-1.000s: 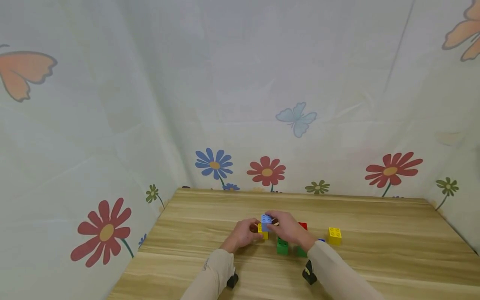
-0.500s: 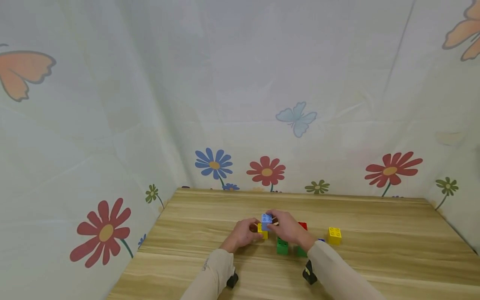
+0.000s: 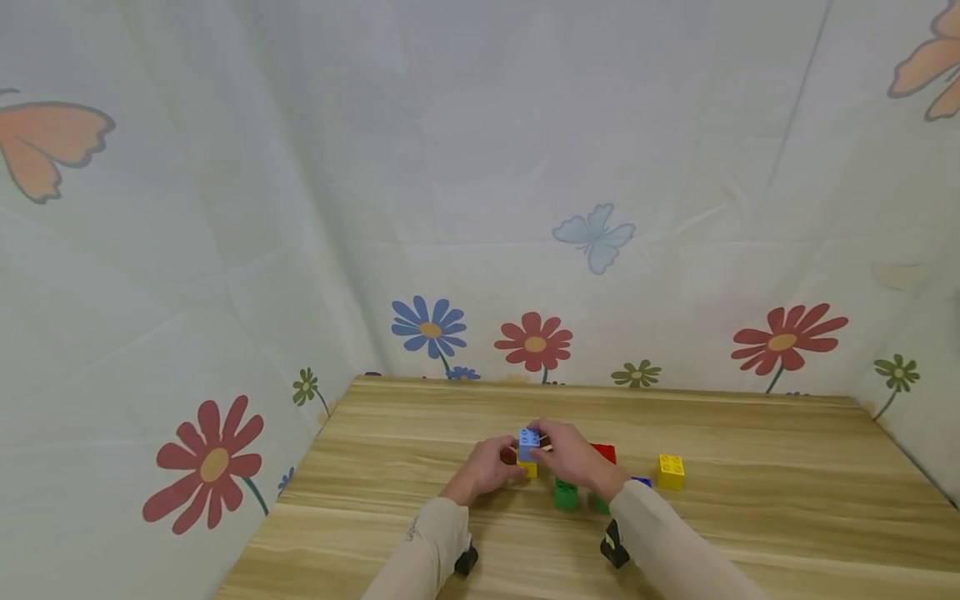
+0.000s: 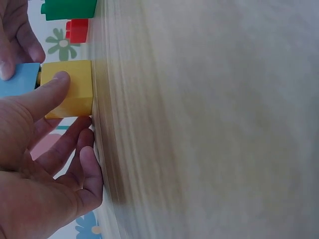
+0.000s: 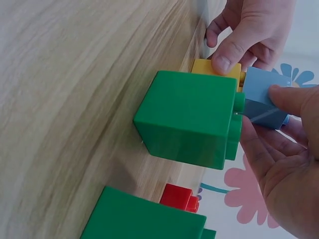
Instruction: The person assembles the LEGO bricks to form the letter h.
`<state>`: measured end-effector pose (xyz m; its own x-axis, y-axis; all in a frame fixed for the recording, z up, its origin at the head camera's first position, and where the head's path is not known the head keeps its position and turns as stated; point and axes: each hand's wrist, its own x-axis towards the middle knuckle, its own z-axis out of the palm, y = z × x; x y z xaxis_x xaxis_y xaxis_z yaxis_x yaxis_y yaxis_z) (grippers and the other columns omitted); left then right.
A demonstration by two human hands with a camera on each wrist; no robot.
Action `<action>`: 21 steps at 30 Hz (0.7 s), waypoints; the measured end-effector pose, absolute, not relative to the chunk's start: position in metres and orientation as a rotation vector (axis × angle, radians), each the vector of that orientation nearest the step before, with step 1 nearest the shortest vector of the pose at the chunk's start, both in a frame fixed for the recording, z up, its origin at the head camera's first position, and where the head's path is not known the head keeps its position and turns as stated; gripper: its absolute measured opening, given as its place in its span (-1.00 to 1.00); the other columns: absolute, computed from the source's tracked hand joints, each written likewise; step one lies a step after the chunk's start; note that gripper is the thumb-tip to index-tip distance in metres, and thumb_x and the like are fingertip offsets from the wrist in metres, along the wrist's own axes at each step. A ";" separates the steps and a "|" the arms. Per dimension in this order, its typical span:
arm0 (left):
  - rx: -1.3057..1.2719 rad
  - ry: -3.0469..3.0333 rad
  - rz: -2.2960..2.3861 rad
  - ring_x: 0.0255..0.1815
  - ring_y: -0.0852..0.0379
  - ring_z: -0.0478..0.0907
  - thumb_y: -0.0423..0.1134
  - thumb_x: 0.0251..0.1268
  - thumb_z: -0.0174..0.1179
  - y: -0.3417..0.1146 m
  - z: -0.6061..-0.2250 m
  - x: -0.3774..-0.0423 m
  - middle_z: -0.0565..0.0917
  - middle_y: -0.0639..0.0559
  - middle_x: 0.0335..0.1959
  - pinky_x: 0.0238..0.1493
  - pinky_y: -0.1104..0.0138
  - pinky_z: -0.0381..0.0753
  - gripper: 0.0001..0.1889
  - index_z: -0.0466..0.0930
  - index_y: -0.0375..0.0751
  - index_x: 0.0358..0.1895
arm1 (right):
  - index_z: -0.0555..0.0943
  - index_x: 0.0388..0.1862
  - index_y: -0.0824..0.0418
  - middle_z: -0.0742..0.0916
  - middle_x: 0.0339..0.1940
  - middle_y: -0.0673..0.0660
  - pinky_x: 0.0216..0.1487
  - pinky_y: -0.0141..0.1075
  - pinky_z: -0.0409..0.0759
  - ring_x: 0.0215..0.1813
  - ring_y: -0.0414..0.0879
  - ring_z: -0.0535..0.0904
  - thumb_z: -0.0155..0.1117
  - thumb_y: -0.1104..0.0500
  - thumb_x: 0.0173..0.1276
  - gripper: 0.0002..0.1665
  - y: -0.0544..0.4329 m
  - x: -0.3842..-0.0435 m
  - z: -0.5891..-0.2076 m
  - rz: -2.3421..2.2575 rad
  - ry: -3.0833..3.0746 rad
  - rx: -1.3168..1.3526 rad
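Note:
On the wooden table a yellow toy brick stands upright, pinched between the thumb and fingers of my left hand. Right over its studs is a light blue brick, which my right hand grips by its sides. In the left wrist view a narrow gap with part of a yellow stud shows between the two bricks. The right wrist view has the blue brick lined up with the yellow brick, partly hidden by a green brick in front.
Two green bricks, one in front of my right hand and another beside it, stand on the table. A red brick, a partly hidden dark blue one and another yellow brick are to the right. A flowered curtain hangs behind.
My right hand has shifted the light blue brick slightly left, so it sits more squarely over the yellow brick. The left hand stays in place.

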<state>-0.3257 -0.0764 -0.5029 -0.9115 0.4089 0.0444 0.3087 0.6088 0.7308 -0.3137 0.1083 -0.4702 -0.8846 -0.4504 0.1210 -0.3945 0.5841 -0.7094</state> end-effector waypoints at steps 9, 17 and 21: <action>0.637 2.715 1.166 -0.14 0.05 0.59 -0.27 0.14 0.35 -0.077 -0.505 -0.328 0.66 -0.01 -0.22 -0.10 0.18 0.56 -0.75 0.59 -0.18 -0.11 | 0.46 0.17 0.34 0.62 -0.01 0.14 0.01 -0.16 0.54 -0.03 0.00 0.56 0.20 0.25 0.37 -0.58 0.109 -0.315 -0.468 -1.159 2.755 -0.753; 0.679 2.743 1.155 -0.16 0.07 0.60 -0.28 0.13 0.36 -0.077 -0.506 -0.328 0.67 0.01 -0.24 -0.12 0.22 0.55 -0.76 0.59 -0.19 -0.14 | 0.50 0.11 0.28 0.63 -0.06 0.08 0.00 -0.18 0.55 -0.05 -0.03 0.55 0.21 0.25 0.35 -0.64 0.106 -0.312 -0.462 -1.065 2.768 -0.829; 0.680 2.739 1.167 -0.17 0.05 0.60 -0.29 0.11 0.37 -0.076 -0.505 -0.328 0.67 -0.01 -0.26 -0.11 0.20 0.55 -0.75 0.59 -0.21 -0.15 | 0.50 0.11 0.28 0.64 -0.06 0.09 0.01 -0.17 0.54 -0.04 -0.04 0.56 0.23 0.26 0.34 -0.64 0.105 -0.312 -0.462 -1.022 2.801 -0.824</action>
<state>-0.3284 -0.0762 -0.5053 -0.8971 0.4323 0.0916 0.3654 0.6092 0.7038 -0.3124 0.1046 -0.4619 -0.8571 -0.4980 0.1322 -0.4661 0.6401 -0.6107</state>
